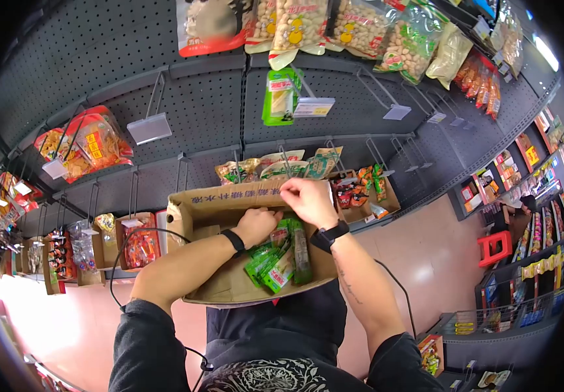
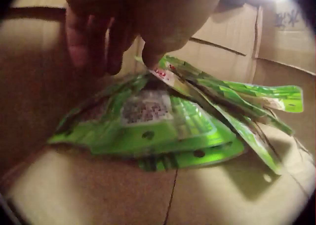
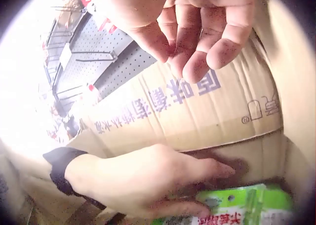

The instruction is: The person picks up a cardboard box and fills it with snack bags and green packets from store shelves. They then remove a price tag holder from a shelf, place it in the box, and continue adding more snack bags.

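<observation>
- Lying loose in the open cardboard box (image 1: 213,281), the green packets (image 1: 273,262) are overlapping and leaning on one another, likely because thin, flat pouches are sliding rather than stacking squarely.
- The box is sitting between the person's torso (image 1: 275,333) and the dark perforated panel (image 1: 210,111), its open top facing up. Neither hand is gripping it, so the body or a shelf is probably bearing its weight; the pictures are not showing which.
- The left hand (image 1: 259,225) is hanging inside the box above the packets, its fingers loose and spread apart from the thumb. It is not closing around anything; whether the thumb is touching the topmost packet, I cannot tell.
- The right hand (image 1: 311,201) is hovering by the box's far wall, its fingers bending loosely and holding nothing, seemingly leaving the other hand room.
- A hanging green packet (image 1: 277,104) is dangling from a hook (image 1: 303,81) beside a price tag (image 1: 315,106). The boxed packets are showing punched holes, suggesting that they are made for hanging likewise.
- Peanut bags (image 1: 298,32) are hanging higher up, while small cartons (image 1: 105,255) below are holding other packets, presumably keeping loose goods from spilling.
</observation>
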A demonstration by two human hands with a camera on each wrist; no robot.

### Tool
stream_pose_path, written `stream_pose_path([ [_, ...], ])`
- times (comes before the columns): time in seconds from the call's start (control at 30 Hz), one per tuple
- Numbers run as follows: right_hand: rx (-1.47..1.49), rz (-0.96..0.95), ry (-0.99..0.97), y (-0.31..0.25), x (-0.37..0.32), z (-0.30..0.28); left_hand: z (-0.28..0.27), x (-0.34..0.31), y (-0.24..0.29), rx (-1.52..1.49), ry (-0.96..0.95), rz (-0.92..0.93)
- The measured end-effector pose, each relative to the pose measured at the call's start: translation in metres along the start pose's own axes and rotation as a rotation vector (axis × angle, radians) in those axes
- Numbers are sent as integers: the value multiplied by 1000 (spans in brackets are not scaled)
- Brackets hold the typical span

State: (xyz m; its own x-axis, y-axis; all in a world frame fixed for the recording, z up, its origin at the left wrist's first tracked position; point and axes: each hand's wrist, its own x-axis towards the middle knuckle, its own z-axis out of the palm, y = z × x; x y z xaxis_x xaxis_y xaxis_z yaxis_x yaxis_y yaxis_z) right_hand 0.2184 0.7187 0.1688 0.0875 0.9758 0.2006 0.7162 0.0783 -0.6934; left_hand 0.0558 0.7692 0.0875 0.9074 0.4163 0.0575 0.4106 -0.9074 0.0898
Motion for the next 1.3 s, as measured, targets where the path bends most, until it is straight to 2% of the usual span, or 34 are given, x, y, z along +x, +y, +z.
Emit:
stream_pose_path([
  [0.07, 84, -11, 10, -7, -7, -3, -28, -1, 9, -116, -94, -43],
  [0.13, 241, -28, 31, 3, -9, -5, -68, -3, 22, -155, -160, -2],
  [0.17, 243, 7, 72, -7, -12, -16, -75, -4, 21, -143, -74, 32],
  [0.2, 382, 31, 115, 0, -12, -18, -102, -8, 28, -169, -11, -19],
  [0.27, 801, 99, 84, 1, -10, -34, -123, -8, 25, -330, 457, -1],
  [0.33, 1062, 38, -59, -4, -15, -45, -136, 2, 14, -476, 694, -53],
  [0.4, 912, 42, 44, 2, -10, -33, -135, 17, 0, -667, 739, -144],
  [0.43, 902, 42, 24, 2, -7, -33, -135, 22, -3, -673, 753, -160],
  [0.5, 736, 124, 230, 1, 1, -31, -134, 32, -8, -998, 735, -252],
  [0.53, 747, 138, 298, -6, 7, -32, -137, 37, -13, -1007, 748, -266],
  [0.6, 684, 143, 323, -2, 20, -42, -145, 50, -28, -1017, 403, -280],
  [0.63, 705, 159, 317, -3, 26, -49, -154, 56, -34, -969, 406, -256],
  [0.73, 730, 76, 391, -13, 51, -60, -165, 75, -40, -938, 600, -244],
  [0.8, 732, 17, 379, -1, 63, -70, -172, 80, -38, -930, 609, -264],
  [0.9, 700, -36, 380, 6, 74, -72, -170, 80, -33, -979, 765, -267],
  [1.03, 810, -35, 350, 12, 83, -67, -168, 88, -44, -1010, 780, -259],
  [1.13, 890, -52, 331, 23, 92, -66, -172, 92, -53, -1026, 721, -236],
  [1.3, 919, -94, 411, 15, 97, -67, -174, 91, -48, -1013, 814, -197],
])
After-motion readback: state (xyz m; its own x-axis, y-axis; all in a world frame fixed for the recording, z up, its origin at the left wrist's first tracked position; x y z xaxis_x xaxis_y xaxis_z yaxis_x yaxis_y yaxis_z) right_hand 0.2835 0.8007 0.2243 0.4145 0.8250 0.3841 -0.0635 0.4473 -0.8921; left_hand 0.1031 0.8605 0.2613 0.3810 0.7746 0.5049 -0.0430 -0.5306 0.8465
